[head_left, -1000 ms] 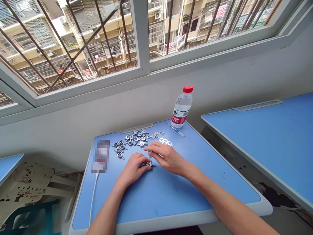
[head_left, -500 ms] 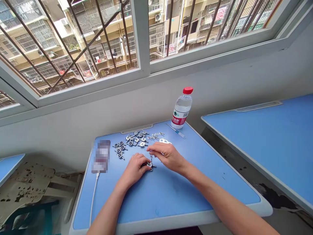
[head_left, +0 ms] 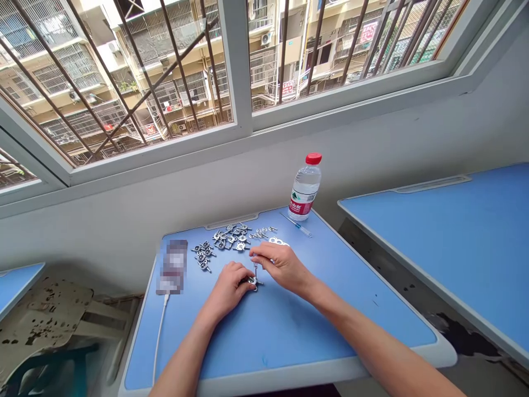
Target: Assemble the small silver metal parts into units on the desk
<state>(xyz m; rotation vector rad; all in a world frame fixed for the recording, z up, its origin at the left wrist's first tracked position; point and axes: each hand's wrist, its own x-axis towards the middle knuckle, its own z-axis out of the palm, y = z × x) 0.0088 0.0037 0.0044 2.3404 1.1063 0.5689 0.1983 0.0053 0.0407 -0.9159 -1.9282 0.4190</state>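
Note:
On the blue table, my left hand (head_left: 233, 282) pinches a small silver metal part (head_left: 255, 283) with a thin stem sticking out to the right. My right hand (head_left: 278, 262) is closed round the clear handle of a small screwdriver (head_left: 256, 269), held upright. Its shaft points down onto the metal part; the tip is too small to make out. Beyond my hands lie several similar metal parts (head_left: 241, 247) in a loose cluster, with a darker-ringed group (head_left: 202, 255) to their left. Several smaller pieces (head_left: 260, 234) lie at the right of the cluster.
A white flat piece with holes (head_left: 278, 241) lies just beyond my right hand. Farther back are a second screwdriver (head_left: 298, 226) and a red-capped water bottle (head_left: 305, 187). A blurred phone (head_left: 172, 267) with a white cable (head_left: 160, 331) is at left. Another blue table (head_left: 446, 220) stands right.
The whole view has shifted slightly. Both hands keep the same hold, with the screwdriver still upright over the metal part.

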